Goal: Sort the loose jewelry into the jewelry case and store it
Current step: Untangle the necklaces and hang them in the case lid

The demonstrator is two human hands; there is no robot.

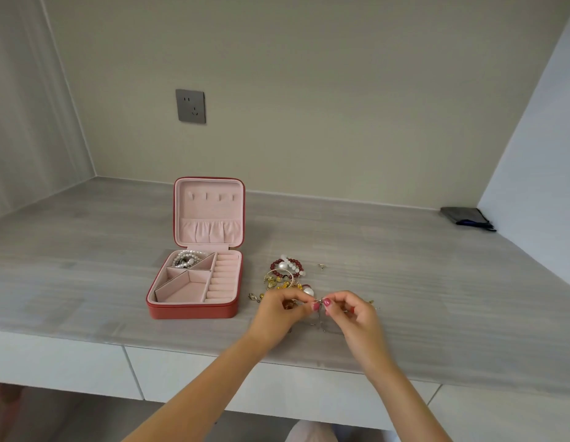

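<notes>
Where our left hand [282, 309] and right hand [354, 311] meet, both pinch a thin silver piece [318, 303], too small to identify. At 12 o'clock lies the loose jewelry pile [285, 275], partly hidden by our fingers. At 10 o'clock the open jewelry case [194, 309] holds pearls [186, 259].

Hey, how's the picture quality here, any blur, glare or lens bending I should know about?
Head view: soft, even light, no glare; wide-angle bending curves the desk edges; the open jewelry case is fairly sharp; the thin silver piece between the left hand and right hand is too small and blurred to identify.
</notes>
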